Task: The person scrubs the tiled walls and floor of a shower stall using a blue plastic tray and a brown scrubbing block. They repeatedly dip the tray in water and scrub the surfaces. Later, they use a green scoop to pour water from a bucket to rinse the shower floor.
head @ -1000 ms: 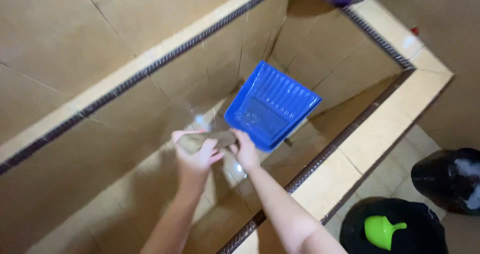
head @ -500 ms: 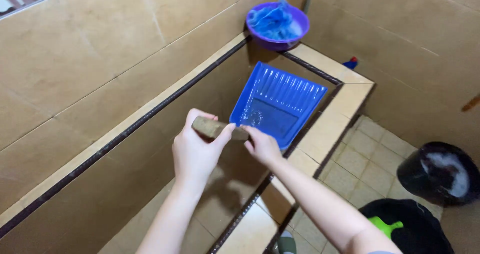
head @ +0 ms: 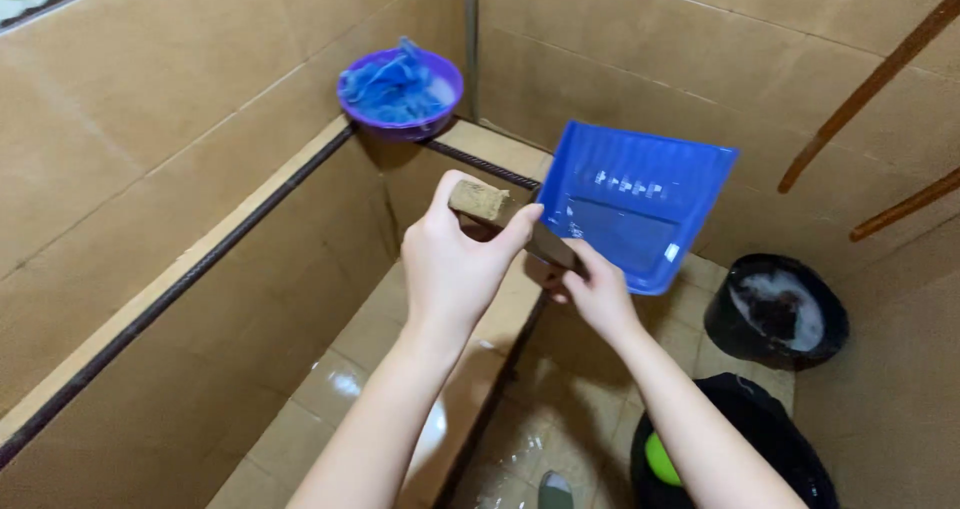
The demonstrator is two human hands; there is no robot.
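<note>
The left hand (head: 455, 269) is closed around the end of a brown wooden handle (head: 480, 201), thumb on top and fingers wrapped under. The right hand (head: 598, 294) holds the same handle farther along, right where it meets a blue plastic dustpan (head: 635, 204), which is raised and tilted with its open face toward the camera. Below the hands lies a tan tiled basin (head: 330, 269) with a wet floor. A purple bowl (head: 400, 91) holding blue cloth sits on the basin's corner ledge. A black bucket (head: 778, 311) with foamy water stands on the floor to the right, near two wooden sticks (head: 865, 89) leaning on the wall.
</note>
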